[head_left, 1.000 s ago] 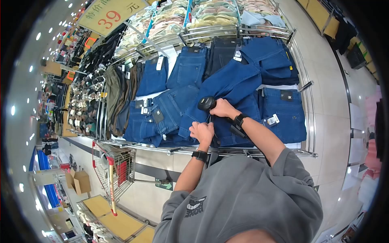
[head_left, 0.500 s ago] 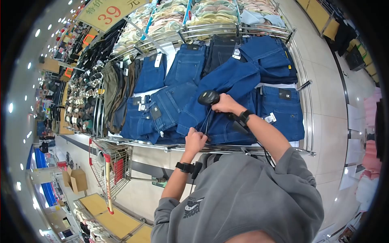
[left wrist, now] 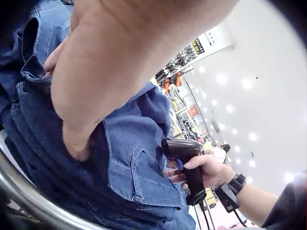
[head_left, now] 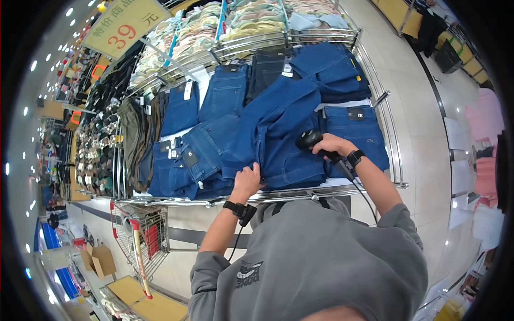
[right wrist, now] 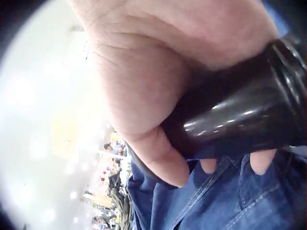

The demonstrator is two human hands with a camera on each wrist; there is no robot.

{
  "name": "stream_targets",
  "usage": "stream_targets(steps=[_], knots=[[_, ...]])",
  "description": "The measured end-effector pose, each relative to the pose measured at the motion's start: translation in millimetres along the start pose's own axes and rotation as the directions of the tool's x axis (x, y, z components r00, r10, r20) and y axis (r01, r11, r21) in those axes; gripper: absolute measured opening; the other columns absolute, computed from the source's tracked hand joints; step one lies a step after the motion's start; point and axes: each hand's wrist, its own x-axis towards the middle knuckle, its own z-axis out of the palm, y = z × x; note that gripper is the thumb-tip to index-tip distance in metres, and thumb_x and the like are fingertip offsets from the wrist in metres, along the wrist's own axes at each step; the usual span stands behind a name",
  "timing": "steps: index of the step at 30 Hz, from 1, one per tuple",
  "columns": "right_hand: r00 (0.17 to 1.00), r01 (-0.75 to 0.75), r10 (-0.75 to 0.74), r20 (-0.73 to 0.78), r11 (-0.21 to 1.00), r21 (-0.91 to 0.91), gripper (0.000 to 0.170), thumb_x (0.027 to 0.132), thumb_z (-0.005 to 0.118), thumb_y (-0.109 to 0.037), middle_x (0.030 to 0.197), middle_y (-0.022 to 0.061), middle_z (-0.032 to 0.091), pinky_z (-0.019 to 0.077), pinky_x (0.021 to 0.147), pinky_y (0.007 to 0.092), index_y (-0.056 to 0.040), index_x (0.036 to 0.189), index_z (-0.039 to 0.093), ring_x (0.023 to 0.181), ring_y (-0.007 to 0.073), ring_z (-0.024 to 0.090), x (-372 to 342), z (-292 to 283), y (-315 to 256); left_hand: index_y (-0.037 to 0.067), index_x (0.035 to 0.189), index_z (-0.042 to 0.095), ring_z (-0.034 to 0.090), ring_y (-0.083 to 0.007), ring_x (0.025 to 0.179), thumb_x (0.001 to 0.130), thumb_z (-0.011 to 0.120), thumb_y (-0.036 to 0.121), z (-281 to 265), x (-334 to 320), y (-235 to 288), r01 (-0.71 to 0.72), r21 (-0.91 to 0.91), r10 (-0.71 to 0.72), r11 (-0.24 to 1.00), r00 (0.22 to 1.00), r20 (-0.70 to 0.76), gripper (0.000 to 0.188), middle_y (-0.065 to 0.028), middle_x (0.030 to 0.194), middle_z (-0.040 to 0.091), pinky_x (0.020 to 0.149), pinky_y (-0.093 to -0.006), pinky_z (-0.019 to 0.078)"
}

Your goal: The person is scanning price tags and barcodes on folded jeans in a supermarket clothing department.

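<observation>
A black handheld barcode scanner (head_left: 309, 139) is gripped by my right hand (head_left: 333, 145), its cord hanging toward my body. In the left wrist view the blue trigger (left wrist: 180, 164) shows beneath the scanner's head, which is above the jeans. Its dark handle (right wrist: 230, 105) fills my right palm, fingers wrapped around it. My left hand (head_left: 247, 181) holds the blue jeans (head_left: 278, 107) near the table's front edge. The left wrist view shows its thumb (left wrist: 79, 143) pressed into the denim and fingertips over a fold; the forearm hides part of the hand.
Folded jeans (head_left: 353, 134) and dark trousers (head_left: 265, 72) lie in stacks around. A metal rail (head_left: 214, 202) borders the display table. A shopping cart (head_left: 140, 235) stands at left. A yellow price sign (head_left: 124, 29) rises at back left, with pale garments (head_left: 251, 27) behind.
My right hand has moved right with the scanner, away from my left hand. The cord, earlier by my left fingers, now hangs beside my right forearm. My left hand has settled on the jeans.
</observation>
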Motion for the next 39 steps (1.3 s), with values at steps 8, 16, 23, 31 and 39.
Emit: stream_targets(steps=[8, 16, 23, 31, 39], knots=[[1.000, -0.012, 0.008, 0.020, 0.979, 0.202, 0.038, 0.077, 0.070, -0.019, 0.108, 0.0097, 0.060, 0.0559, 0.064, 0.0306, -0.0015, 0.110, 0.065, 0.086, 0.0193, 0.061, 18, 1, 27, 0.005, 0.103, 0.056, 0.063, -0.0396, 0.086, 0.084, 0.069, 0.034, -23, -2, 2, -0.075, -0.328, -0.050, 0.942, 0.932, -0.358, 0.037, -0.0170, 0.093, 0.061, 0.075, -0.0472, 0.0510], [0.993, 0.028, -0.022, 0.113, 0.998, -0.048, 0.037, 0.075, 0.074, -0.021, 0.094, 0.0090, 0.063, 0.0546, 0.057, 0.0284, 0.0043, 0.101, 0.064, 0.072, 0.0181, 0.063, -16, 13, 1, 0.015, 0.134, 0.051, 0.026, -0.0449, 0.136, 0.064, 0.081, 0.049, -13, -19, 60, -0.237, -0.113, 0.186, 0.965, 0.921, -0.342, 0.084, -0.0329, 0.140, 0.031, 0.102, -0.0569, 0.0273], [0.901, 0.393, -0.434, -0.001, 0.815, 0.427, 0.040, 0.079, 0.066, -0.006, 0.103, 0.0082, 0.066, 0.0545, 0.064, 0.0286, -0.0014, 0.118, 0.060, 0.080, 0.0159, 0.063, -121, 6, -69, 0.005, 0.126, 0.055, 0.045, -0.0395, 0.126, 0.073, 0.071, 0.014, -72, -18, 88, -0.223, -0.252, 0.030, 0.942, 0.802, -0.597, 0.057, -0.0258, 0.134, 0.048, 0.094, -0.0487, 0.0395], [0.454, 0.816, -0.817, -0.355, 0.541, -0.202, 0.068, 0.068, 0.074, 0.006, 0.119, 0.0083, 0.055, 0.0433, 0.095, 0.0312, -0.0019, 0.130, 0.049, 0.108, 0.0178, 0.055, -155, 1, -59, -0.001, 0.104, 0.063, 0.063, -0.0427, 0.079, 0.084, 0.061, 0.011, -175, -24, 75, -0.329, -0.692, -0.089, 0.642, 0.865, -0.494, 0.024, -0.0247, 0.080, 0.064, 0.068, -0.0449, 0.0497], [0.103, 0.851, -0.892, -0.441, 0.308, -0.425, 0.066, 0.068, 0.076, 0.001, 0.135, 0.0140, 0.046, 0.0400, 0.101, 0.0330, 0.0016, 0.128, 0.047, 0.118, 0.0205, 0.051, -131, -4, -94, -0.003, 0.093, 0.062, 0.060, -0.0423, 0.070, 0.092, 0.059, 0.023, -200, -19, 70, -0.436, -0.651, 0.231, 0.622, 0.896, -0.379, 0.027, -0.0234, 0.073, 0.061, 0.062, -0.0445, 0.0465]])
